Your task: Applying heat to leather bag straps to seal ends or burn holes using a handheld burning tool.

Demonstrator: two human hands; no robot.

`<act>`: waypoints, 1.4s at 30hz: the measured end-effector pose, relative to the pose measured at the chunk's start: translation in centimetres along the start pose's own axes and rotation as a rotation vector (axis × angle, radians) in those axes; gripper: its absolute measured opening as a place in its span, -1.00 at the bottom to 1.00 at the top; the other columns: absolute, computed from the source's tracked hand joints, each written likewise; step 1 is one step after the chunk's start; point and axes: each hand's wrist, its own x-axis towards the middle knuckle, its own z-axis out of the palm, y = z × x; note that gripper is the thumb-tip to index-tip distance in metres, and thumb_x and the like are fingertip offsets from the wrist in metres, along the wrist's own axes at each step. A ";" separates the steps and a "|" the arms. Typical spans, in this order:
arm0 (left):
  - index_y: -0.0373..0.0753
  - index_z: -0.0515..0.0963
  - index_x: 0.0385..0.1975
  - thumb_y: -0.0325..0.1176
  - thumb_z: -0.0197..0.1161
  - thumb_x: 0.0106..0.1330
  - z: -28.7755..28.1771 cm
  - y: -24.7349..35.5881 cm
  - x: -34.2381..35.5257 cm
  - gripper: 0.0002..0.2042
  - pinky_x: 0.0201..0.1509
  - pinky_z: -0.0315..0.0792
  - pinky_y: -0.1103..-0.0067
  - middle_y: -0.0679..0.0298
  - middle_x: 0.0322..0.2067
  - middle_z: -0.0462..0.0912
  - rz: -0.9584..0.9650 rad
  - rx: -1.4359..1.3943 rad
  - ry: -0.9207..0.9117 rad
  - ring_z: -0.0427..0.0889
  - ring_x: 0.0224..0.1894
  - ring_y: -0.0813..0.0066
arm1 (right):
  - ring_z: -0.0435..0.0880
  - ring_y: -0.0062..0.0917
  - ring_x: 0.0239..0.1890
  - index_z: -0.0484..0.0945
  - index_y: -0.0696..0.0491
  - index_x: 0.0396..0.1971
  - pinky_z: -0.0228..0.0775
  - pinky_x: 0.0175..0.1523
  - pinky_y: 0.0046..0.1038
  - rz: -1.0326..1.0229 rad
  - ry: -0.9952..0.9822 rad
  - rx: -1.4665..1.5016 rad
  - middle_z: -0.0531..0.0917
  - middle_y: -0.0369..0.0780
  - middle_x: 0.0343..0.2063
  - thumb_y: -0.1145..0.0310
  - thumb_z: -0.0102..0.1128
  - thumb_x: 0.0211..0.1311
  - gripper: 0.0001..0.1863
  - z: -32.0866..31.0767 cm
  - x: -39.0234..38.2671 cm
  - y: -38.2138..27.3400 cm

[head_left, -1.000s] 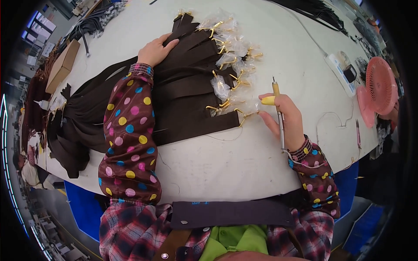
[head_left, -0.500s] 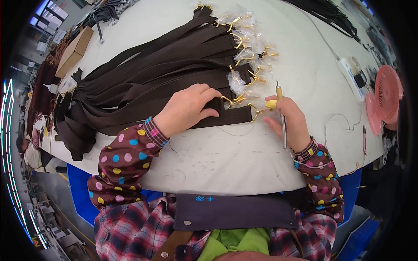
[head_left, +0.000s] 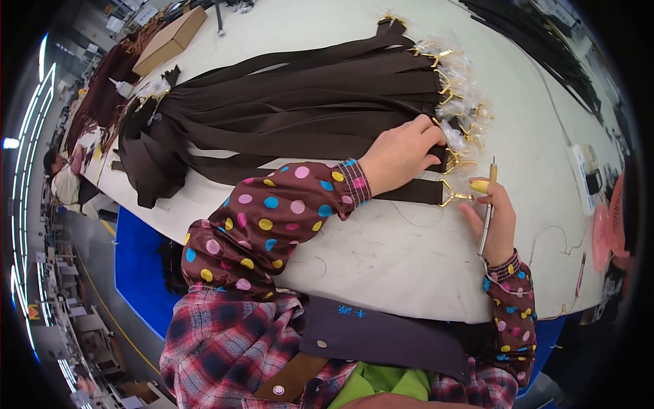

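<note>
One fanned bunch of flat dark brown fabric straps point(head_left: 306, 87), too overlapped to count, spans the frame's upper middle, its gold metal hooks point(head_left: 463, 163) partly in clear plastic; the left hand point(head_left: 402, 155), fingers half curled, touches its right end, though whether it grips cannot be told, and the right hand point(head_left: 501, 218), loosely closed, holds one slim wood-and-metal tool point(head_left: 488, 227). Beneath spreads a white tabletop point(head_left: 395, 266), with one brown cardboard box point(head_left: 170, 41) at upper left and one pink plastic fan point(head_left: 602, 238) at right. Grey floor point(head_left: 102, 269) and one person point(head_left: 66, 183) show at left.
</note>
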 end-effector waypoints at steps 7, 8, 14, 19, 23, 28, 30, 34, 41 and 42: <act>-0.16 0.44 -0.19 -0.28 0.34 0.09 -1.5 3.4 -4.8 -0.68 -0.23 0.47 0.43 0.26 -0.24 0.43 0.017 0.040 -0.140 0.50 -0.15 0.27 | 0.56 -0.31 -0.19 0.47 0.12 -0.19 0.42 -0.13 -0.43 -0.120 0.072 -0.103 0.59 -0.15 -0.22 0.59 0.37 -0.10 -0.60 -0.4 0.4 -0.2; -0.17 0.44 -0.19 -0.28 0.35 0.08 -1.5 3.2 -5.2 -0.67 -0.22 0.46 0.44 0.26 -0.24 0.43 -0.013 0.111 -0.171 0.48 -0.14 0.28 | 0.55 -0.29 -0.18 0.47 0.12 -0.19 0.42 -0.13 -0.42 -0.173 0.077 -0.072 0.59 -0.14 -0.24 0.58 0.37 -0.10 -0.60 -0.2 0.5 0.0; -0.19 0.43 -0.16 -0.30 0.36 0.08 -2.0 3.6 -4.8 -0.65 -0.20 0.45 0.42 0.23 -0.24 0.44 -0.126 0.029 -0.382 0.53 -0.23 0.25 | 0.52 -0.27 -0.35 0.46 0.11 -0.26 0.41 -0.26 -0.38 -0.231 -0.081 -0.169 0.55 -0.16 -0.41 0.48 0.38 -0.08 -0.66 -0.3 -0.1 -0.3; -0.18 0.42 -0.16 -0.36 0.37 0.06 -1.5 4.5 -4.1 -0.64 -0.29 0.46 0.44 0.25 -0.30 0.45 -0.146 -0.049 -0.310 0.55 -0.30 0.27 | 0.49 -0.39 -0.38 0.50 0.09 -0.23 0.37 -0.25 -0.46 -0.094 -0.082 -0.060 0.58 -0.21 -0.37 0.59 0.33 -0.08 -0.65 -0.5 -0.7 0.1; -0.17 0.43 -0.19 -0.36 0.37 0.05 -0.8 4.3 -3.9 -0.67 -0.34 0.45 0.49 0.31 -0.33 0.46 -0.115 -0.056 -0.311 0.57 -0.33 0.38 | 0.53 -0.51 -0.36 0.51 0.08 -0.16 0.38 -0.22 -0.55 -0.010 -0.088 -0.004 0.59 -0.24 -0.38 0.58 0.23 0.10 -0.73 -0.5 -0.5 0.1; -0.19 0.51 -0.35 -0.41 0.40 0.02 -0.1 3.9 -4.0 -0.78 -0.44 0.38 0.63 0.35 -0.41 0.47 -0.074 -0.117 -0.284 0.46 -0.49 0.50 | 0.56 -0.62 -0.30 0.51 0.15 -0.09 0.41 -0.17 -0.59 0.098 -0.029 0.231 0.62 -0.25 -0.34 0.49 0.08 0.29 -0.79 -0.3 -0.8 -0.7; -0.20 0.52 -0.39 -0.41 0.39 0.03 -0.3 3.9 -3.9 -0.81 -0.45 0.37 0.64 0.35 -0.42 0.46 -0.082 -0.137 -0.295 0.45 -0.49 0.51 | 0.56 -0.64 -0.28 0.51 0.17 -0.07 0.42 -0.16 -0.59 0.138 -0.013 0.278 0.62 -0.25 -0.32 0.46 0.06 0.33 -0.78 0.0 -0.4 -1.1; -0.19 0.50 -0.43 -0.37 0.35 0.10 -0.9 3.9 -3.7 -0.85 -0.41 0.38 0.58 0.33 -0.44 0.48 -0.210 -0.238 -0.378 0.49 -0.47 0.50 | 0.54 -0.63 -0.42 0.53 0.17 -0.24 0.39 -0.29 -0.58 0.142 0.038 0.556 0.62 -0.26 -0.46 0.42 0.17 0.25 -0.85 0.6 0.4 -1.3; -0.31 0.40 -0.38 -0.45 0.23 0.25 -1.1 3.0 -3.9 -0.87 -0.42 0.41 0.67 0.30 -0.40 0.59 -0.388 -0.616 -0.349 0.53 -0.44 0.62 | 0.57 -0.65 -0.49 0.36 0.14 -0.39 0.40 -0.44 -0.60 0.225 0.006 0.460 0.62 -0.24 -0.51 0.38 0.24 0.17 -0.78 1.3 0.3 -2.4; -0.31 0.40 -0.38 -0.45 0.23 0.25 -1.1 3.0 -4.1 -0.87 -0.42 0.41 0.67 0.30 -0.40 0.59 -0.391 -0.614 -0.346 0.53 -0.44 0.62 | 0.57 -0.65 -0.49 0.36 0.14 -0.39 0.40 -0.44 -0.60 0.223 0.002 0.462 0.62 -0.24 -0.51 0.38 0.24 0.17 -0.78 1.4 0.1 -2.4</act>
